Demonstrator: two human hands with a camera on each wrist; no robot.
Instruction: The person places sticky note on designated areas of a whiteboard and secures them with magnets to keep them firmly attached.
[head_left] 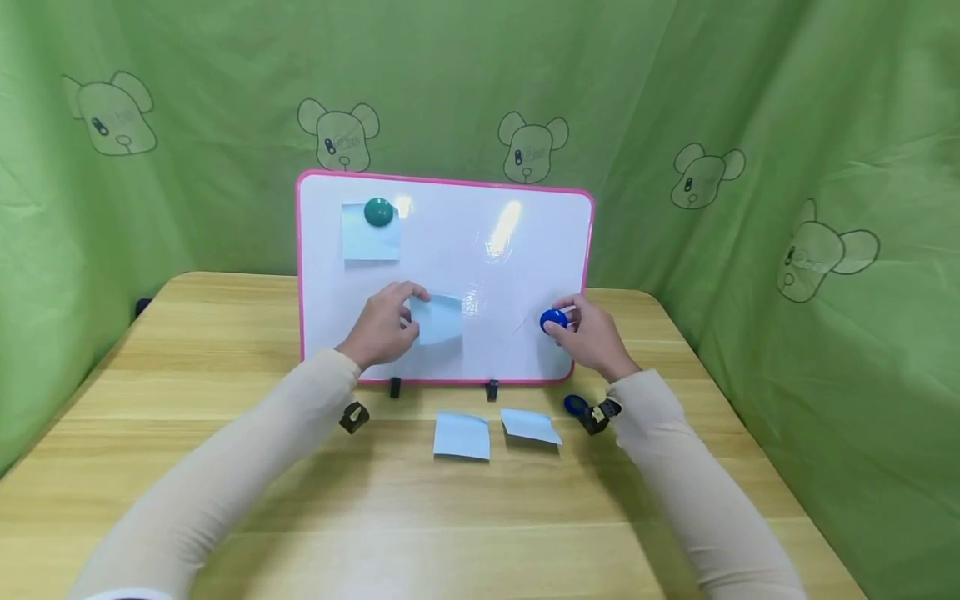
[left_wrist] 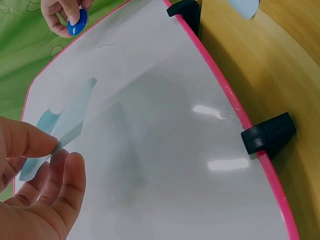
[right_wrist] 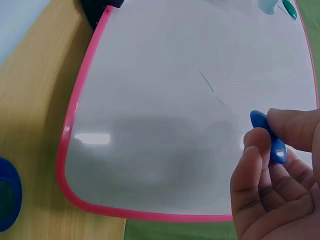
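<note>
My left hand (head_left: 381, 327) pinches the edge of a light blue sticky note (head_left: 442, 319) between thumb and finger, in front of the whiteboard (head_left: 517, 279). The left wrist view shows this note (left_wrist: 75, 112) bent and curling away from the fingertips. At the board's right side, my right hand (head_left: 597, 337) holds a round blue magnet (head_left: 553, 318) by thumb and fingers. In the right wrist view that magnet (right_wrist: 272, 137) appears edge-on. Another blue note (head_left: 367, 242) hangs at the board's upper left, with a round green magnet (head_left: 378, 212) over its top edge.
Black feet (head_left: 395, 388) hold up the pink-framed board along its lower edge. On the wooden table (head_left: 420, 533) in front lie two more blue notes, one flat-looking (head_left: 461, 436) and one curled (head_left: 531, 426). A second blue magnet (head_left: 576, 405) lies near the right wrist. Green curtain (head_left: 450, 75) surrounds the table.
</note>
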